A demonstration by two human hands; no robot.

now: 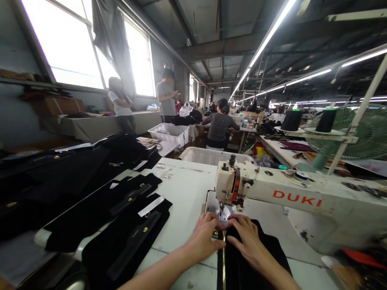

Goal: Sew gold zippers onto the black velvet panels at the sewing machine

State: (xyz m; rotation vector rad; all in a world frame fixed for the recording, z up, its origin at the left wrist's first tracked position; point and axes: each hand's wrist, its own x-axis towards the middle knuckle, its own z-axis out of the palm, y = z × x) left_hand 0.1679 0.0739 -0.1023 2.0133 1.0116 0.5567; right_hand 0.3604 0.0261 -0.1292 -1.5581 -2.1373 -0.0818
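Observation:
Close to the needle of a white sewing machine (225, 189), both my hands work on a black fabric piece (269, 249) with a gold-toothed zipper (224, 262) running along its left part. My left hand (204, 235) is at the zipper's left side, fingers bent and thumb against its edge, gripping the work. From the right, my right hand (245, 235) holds the fabric down, its fingertips near the presser foot and its thumb beside the zipper. The fingertips hide part of the seam under the needle.
Black cut pieces (130, 233) with gold fittings and white strips lie left on the pale table (181, 185). A white bin (211, 155) stands behind it. Thread cones (292, 120) and a green fan (359, 131) are at right. Several people are farther back.

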